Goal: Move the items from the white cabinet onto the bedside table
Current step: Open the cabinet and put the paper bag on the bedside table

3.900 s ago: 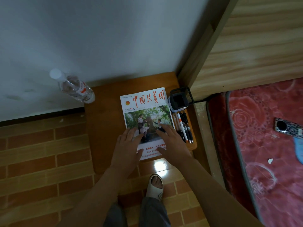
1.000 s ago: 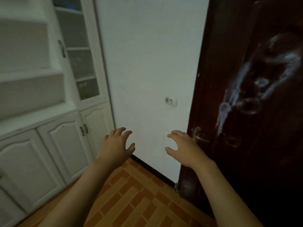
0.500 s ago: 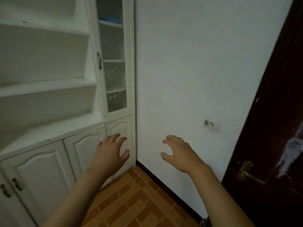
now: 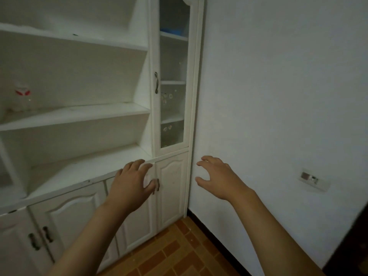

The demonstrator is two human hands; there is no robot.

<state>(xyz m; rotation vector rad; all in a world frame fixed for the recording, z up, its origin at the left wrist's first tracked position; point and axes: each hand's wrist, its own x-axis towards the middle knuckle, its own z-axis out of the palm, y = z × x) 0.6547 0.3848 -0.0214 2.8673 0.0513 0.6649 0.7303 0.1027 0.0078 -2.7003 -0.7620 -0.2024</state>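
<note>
Head view, facing the white cabinet (image 4: 83, 120). Compared with half a second earlier, the view has swung further left: the cabinet now fills the left and centre of the frame, the dark door at the right has shrunk to a sliver at the lower right corner, and the wall socket (image 4: 312, 179) has shifted toward the right edge. Both arms remain raised in front of the body. The left hand (image 4: 132, 184) is held palm-down with fingers spread and loosely bent, holding nothing; it now overlaps the front edge of the lowest open shelf and the door handle (image 4: 158, 185) of a lower cupboard, though contact cannot be judged. The right hand (image 4: 218, 177) hovers before the white wall (image 4: 278, 96), fingers relaxed and slightly curled, empty. On the middle open shelf, at the far left, stands a clear bottle with a red label (image 4: 23, 97), newly in view. The glass-fronted compartment (image 4: 173, 92) at the cabinet's right holds small, indistinct objects. Brown tiled floor (image 4: 179, 253) shows below.
</note>
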